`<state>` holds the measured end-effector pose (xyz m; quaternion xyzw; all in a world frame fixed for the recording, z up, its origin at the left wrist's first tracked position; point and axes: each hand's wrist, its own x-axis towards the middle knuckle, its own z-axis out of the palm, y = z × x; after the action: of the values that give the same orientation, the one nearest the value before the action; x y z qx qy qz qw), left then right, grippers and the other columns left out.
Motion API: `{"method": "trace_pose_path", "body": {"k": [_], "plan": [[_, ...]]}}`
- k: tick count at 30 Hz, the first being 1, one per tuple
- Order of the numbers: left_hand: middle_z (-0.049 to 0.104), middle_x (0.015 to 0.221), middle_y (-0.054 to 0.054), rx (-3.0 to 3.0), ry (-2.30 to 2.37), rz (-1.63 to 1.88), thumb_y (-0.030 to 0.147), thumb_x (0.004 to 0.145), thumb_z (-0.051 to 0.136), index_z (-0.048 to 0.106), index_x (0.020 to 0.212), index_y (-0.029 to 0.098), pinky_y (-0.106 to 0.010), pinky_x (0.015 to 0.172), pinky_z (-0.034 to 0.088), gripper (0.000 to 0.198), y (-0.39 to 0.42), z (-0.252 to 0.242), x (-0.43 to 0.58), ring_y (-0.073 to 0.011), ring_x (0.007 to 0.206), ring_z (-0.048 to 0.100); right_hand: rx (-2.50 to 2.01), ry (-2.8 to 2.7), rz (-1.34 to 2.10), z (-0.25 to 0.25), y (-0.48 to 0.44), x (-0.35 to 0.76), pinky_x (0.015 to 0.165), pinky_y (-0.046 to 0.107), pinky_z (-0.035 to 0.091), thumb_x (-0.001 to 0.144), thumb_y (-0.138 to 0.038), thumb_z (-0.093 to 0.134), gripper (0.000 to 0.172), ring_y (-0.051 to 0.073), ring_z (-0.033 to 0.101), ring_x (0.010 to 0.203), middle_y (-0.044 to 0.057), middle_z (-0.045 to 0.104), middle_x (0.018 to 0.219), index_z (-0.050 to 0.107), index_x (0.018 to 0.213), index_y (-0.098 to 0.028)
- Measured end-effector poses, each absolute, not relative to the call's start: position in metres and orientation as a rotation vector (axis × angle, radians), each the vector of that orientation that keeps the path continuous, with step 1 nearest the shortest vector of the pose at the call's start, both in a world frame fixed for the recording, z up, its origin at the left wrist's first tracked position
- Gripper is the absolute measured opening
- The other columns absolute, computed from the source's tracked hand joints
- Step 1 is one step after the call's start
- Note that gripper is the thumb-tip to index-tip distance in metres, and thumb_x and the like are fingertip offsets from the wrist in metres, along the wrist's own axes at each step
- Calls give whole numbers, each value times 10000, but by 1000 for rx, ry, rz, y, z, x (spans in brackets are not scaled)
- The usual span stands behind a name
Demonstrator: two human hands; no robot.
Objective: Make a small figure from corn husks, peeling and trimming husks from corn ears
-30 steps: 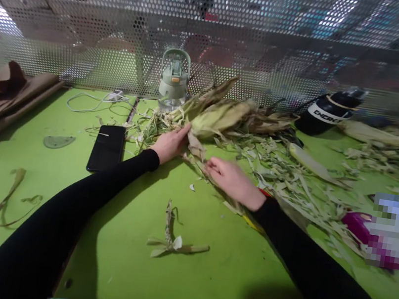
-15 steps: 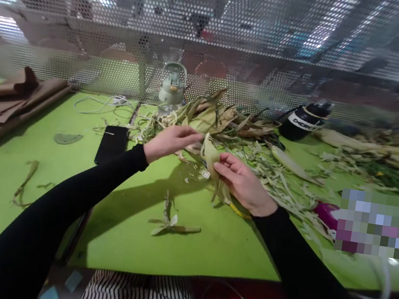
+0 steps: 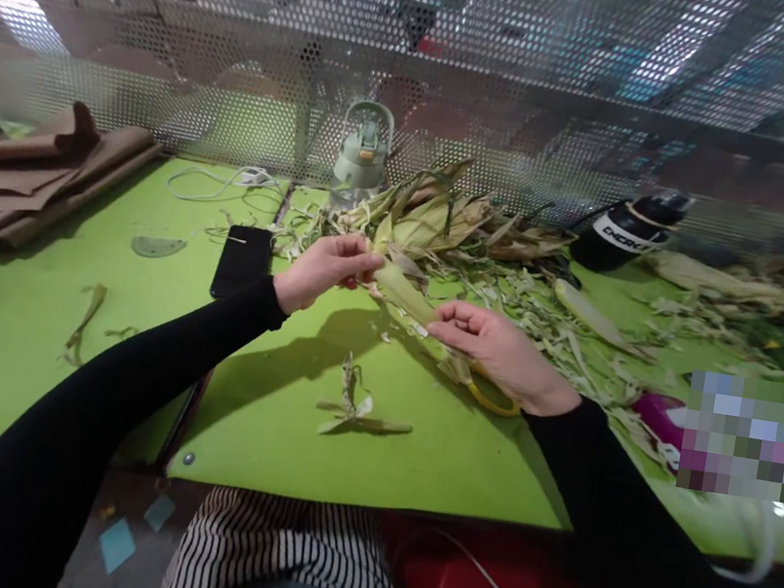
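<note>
A pale green corn husk [image 3: 403, 294] is stretched between my two hands above the table. My left hand [image 3: 328, 271] pinches its upper left end, fingers closed. At the lower right end, my right hand [image 3: 491, 348] grips it between thumb and fingers. Just behind lies a heap of dry corn husks [image 3: 439, 221] with thin shreds around it. Under my right hand a yellow-handled tool [image 3: 494, 403] shows only its loop; the rest is covered. Nearer me, a small twisted husk figure with a white scrap [image 3: 348, 415] lies on the table.
A black phone [image 3: 242, 262], a clear half-round protractor [image 3: 158, 246] and brown paper [image 3: 48, 174] lie left on the green table [image 3: 251, 450]. A pale green bottle [image 3: 362, 157] and a black bottle [image 3: 626, 233] stand behind, before a perforated metal screen [image 3: 249, 66]. Husk shreds spread rightward.
The husk has gone from hanging steeply by my right hand to stretched slantwise between both hands. My left hand has closed on its upper end. The view has shifted slightly.
</note>
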<state>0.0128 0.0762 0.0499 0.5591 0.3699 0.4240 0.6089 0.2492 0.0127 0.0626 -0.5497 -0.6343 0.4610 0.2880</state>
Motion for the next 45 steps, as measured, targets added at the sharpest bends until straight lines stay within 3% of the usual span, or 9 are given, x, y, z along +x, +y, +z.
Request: {"method": "trace_pose_path", "body": {"k": [10,13,16,19,24,29,34,39,45], "plan": [[702,864,-41,1658,1248,1214,186,858,690,671,865,155,-313,879,515,37,86,60,-57,-147,855,649,-1622,-1812,954,69,-9,291,504,274,278,757,-624,732,429,99,399,516,-43,515,600,629,840,-216],[671,1240,-86,2013,1331,1140,156,705,820,668,1121,156,-412,1149,349,443,72,62,-55,-236,1233,553,-1537,-1906,588,60,-14,282,524,294,351,843,-493,697,266,127,483,548,-4,612,677,659,884,-232],[698,1189,-105,1877,1119,820,374,889,654,675,1147,146,-388,1020,471,345,46,64,-34,-224,1092,644,-1211,-2152,119,53,-12,262,648,339,446,915,-362,629,138,175,582,675,24,685,785,686,891,-238],[742,952,-102,1495,953,603,601,932,497,710,1087,152,-319,833,548,521,27,64,-15,-221,916,710,-948,-2330,-180,49,-7,249,788,397,472,963,-318,563,171,220,619,841,36,720,887,718,912,-267],[742,890,-115,1137,892,558,549,895,615,743,941,137,-285,700,563,434,23,56,-3,-210,791,734,-1071,-2282,-328,46,5,242,973,456,436,977,-286,524,256,263,579,1097,50,700,1151,742,842,-281],[737,856,-54,1041,757,382,147,801,756,733,885,129,-217,674,522,90,31,46,10,-90,674,671,-991,-2051,-291,41,24,235,940,457,495,953,-247,545,212,286,560,1162,62,621,1234,740,872,-266],[621,632,34,1187,711,537,176,782,764,643,709,122,-167,530,390,151,33,35,22,-35,532,519,-1097,-1847,-126,33,41,234,958,470,500,926,-275,587,125,290,574,1165,94,593,1231,708,933,-246],[606,632,46,1168,816,767,140,833,699,581,743,125,-182,528,412,150,34,25,30,-39,521,538,-1374,-1624,358,31,28,234,630,345,479,921,-497,579,310,195,582,734,72,644,939,638,1043,-218],[596,653,60,1191,846,948,125,849,676,563,756,132,-180,557,453,147,40,20,33,-30,522,549,-1423,-1860,1012,25,8,219,530,288,352,806,-655,661,460,130,458,560,-12,545,649,581,727,-209]]}}
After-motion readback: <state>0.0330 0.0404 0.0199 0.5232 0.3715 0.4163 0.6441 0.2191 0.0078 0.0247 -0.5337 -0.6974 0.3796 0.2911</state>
